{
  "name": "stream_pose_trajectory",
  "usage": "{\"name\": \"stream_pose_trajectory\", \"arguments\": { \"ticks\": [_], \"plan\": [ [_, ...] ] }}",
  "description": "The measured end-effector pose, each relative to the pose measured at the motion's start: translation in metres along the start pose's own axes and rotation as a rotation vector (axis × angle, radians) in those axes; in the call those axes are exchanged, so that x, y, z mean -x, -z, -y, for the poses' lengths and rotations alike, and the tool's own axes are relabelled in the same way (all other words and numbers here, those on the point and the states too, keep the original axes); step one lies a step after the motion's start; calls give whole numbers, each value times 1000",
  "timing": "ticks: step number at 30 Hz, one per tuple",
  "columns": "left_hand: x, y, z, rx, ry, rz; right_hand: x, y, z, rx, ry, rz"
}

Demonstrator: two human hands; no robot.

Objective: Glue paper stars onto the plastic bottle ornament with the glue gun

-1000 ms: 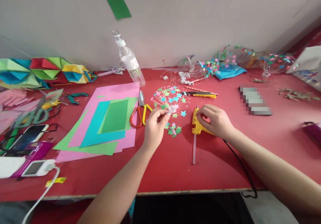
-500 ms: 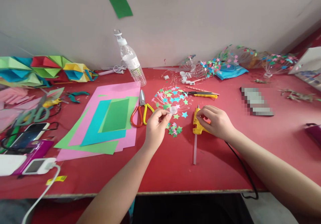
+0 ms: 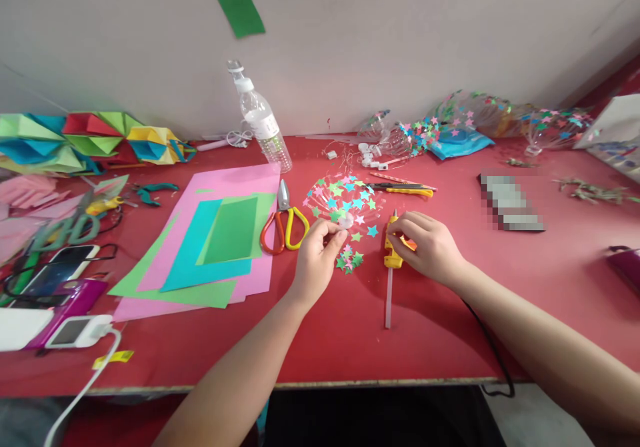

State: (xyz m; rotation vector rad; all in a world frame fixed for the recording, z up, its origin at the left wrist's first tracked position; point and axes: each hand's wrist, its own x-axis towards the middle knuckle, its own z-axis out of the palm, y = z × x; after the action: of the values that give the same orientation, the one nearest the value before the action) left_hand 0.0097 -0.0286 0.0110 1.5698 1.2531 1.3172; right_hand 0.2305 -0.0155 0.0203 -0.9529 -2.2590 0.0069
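My left hand (image 3: 319,250) pinches the clear neck of a cut plastic bottle (image 3: 345,221), whose thin strips fan out away from me with pink, green and blue paper stars on their ends. Just beside that hand lies a small pile of paper stars (image 3: 349,259). My right hand (image 3: 433,245) is closed, thumb against fingertips, over the yellow hot glue gun (image 3: 393,259). What those fingers hold, if anything, is too small or hidden to make out. A glue stick (image 3: 389,300) juts from the gun's rear end, and the hand covers its handle.
Red-and-yellow-handled snips (image 3: 284,223) lie left of my hands beside coloured paper sheets (image 3: 200,280). Behind are a yellow cutter (image 3: 410,190), a water bottle (image 3: 265,127) and more star-tipped bottle pieces (image 3: 425,133). A black cord (image 3: 493,340) runs under my right forearm.
My left hand and the bottle piece have shifted slightly to the right. My right fingertips have moved a little left and down over the glue gun, which lies where it was.
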Motion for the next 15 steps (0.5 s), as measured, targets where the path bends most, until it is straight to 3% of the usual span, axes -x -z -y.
{"name": "stream_pose_trajectory", "arguments": {
  "ticks": [7,15],
  "plan": [
    [-2,1,6,93,98,-3,-30,10,24,71,163,-34],
    [0,-1,5,147,71,-14,-54,-12,38,326,231,25]
  ]
}}
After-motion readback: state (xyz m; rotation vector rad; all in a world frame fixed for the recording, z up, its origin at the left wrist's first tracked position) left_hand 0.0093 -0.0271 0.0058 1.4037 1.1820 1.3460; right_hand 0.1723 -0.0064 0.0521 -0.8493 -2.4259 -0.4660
